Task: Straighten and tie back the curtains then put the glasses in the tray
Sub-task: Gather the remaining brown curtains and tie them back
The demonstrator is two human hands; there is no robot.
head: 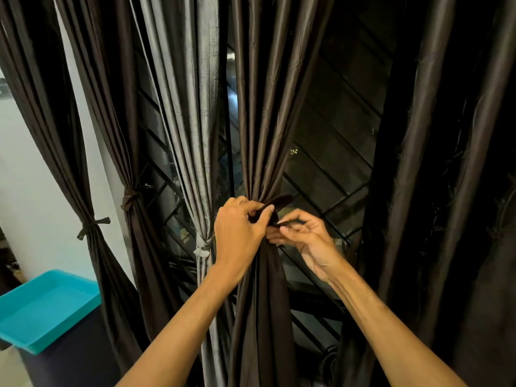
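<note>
A dark brown curtain (pixel 261 129) hangs at the centre, gathered into a bunch at waist height. A dark tie-back strip (pixel 280 201) wraps that bunch. My left hand (pixel 240 233) grips the gathered cloth and pinches the strip with thumb and fingers. My right hand (pixel 307 236) pinches the strip's other end just to the right. To the left hang two brown curtains (pixel 92 152) and a grey curtain (pixel 192 135), each tied with a knot. A turquoise tray (pixel 47 311) sits at the lower left. No glasses are in view.
A loose dark curtain (pixel 446 191) hangs at the right. Behind the curtains is a window with a black diagonal metal grille (pixel 335 174). The tray rests on a dark surface (pixel 69 364) beside a white wall (pixel 25 191).
</note>
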